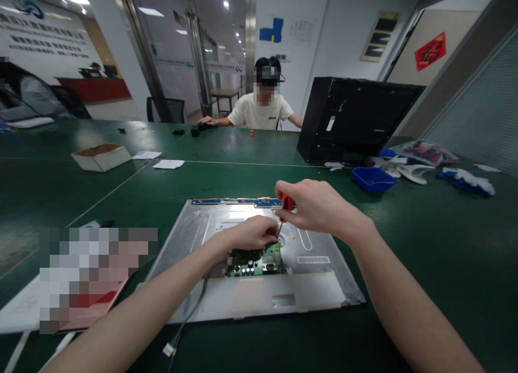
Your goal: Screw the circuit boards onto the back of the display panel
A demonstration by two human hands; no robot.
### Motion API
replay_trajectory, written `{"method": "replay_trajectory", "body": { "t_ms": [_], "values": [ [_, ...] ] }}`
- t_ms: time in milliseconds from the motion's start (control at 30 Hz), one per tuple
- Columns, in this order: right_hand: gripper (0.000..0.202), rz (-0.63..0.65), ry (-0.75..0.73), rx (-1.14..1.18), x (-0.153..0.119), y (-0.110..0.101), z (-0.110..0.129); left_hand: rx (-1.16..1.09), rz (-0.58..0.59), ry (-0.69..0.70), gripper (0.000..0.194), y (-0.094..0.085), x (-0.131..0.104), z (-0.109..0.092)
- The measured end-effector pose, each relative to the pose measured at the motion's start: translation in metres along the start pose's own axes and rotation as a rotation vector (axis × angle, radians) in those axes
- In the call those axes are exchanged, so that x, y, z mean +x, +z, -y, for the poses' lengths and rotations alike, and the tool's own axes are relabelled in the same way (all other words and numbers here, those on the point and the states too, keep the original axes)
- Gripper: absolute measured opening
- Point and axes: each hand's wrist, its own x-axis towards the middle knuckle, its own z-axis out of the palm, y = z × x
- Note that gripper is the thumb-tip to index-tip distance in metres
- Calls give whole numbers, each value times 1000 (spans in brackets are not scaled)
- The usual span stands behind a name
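Observation:
A silver display panel [324, 292] lies flat on the green table, its metal back facing up. On its middle sits a green circuit board [246, 269], partly covered by my left hand [259, 232]. That hand is closed, fingertips pinched together at the board's upper right corner; what they hold, if anything, is hidden. My right hand [311, 203] grips a red and black screwdriver [287, 202] from above. Its thin shaft points down to the same corner, beside my left fingertips. A dark cable [196, 308] runs from the panel's left side toward me, ending in a white connector [168, 350].
A black monitor [360, 119] and a blue tray [374, 180] stand at the back right, near blue-and-white gloves [465, 181]. Back left are a white box [101, 157] and papers [169, 164]. A person [263, 108] sits opposite. A blurred-out item lies left.

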Motion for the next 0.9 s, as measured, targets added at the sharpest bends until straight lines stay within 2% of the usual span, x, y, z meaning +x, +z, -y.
{"method": "replay_trajectory", "body": {
  "t_ms": [100,267,533,700,900],
  "values": [
    [24,-2,22,-36,1,0,0,6,-3,2,8,0,0,0],
    [14,12,-4,16,1,0,2,19,2,4,9,0,0,1],
    [29,5,32,-46,2,1,1,2,-5,6,8,0,-1,2],
    [18,24,27,-22,2,-1,2,4,1,4,8,1,0,2],
    [17,29,-17,65,0,-1,2,14,3,11,7,0,0,2]
  ]
}}
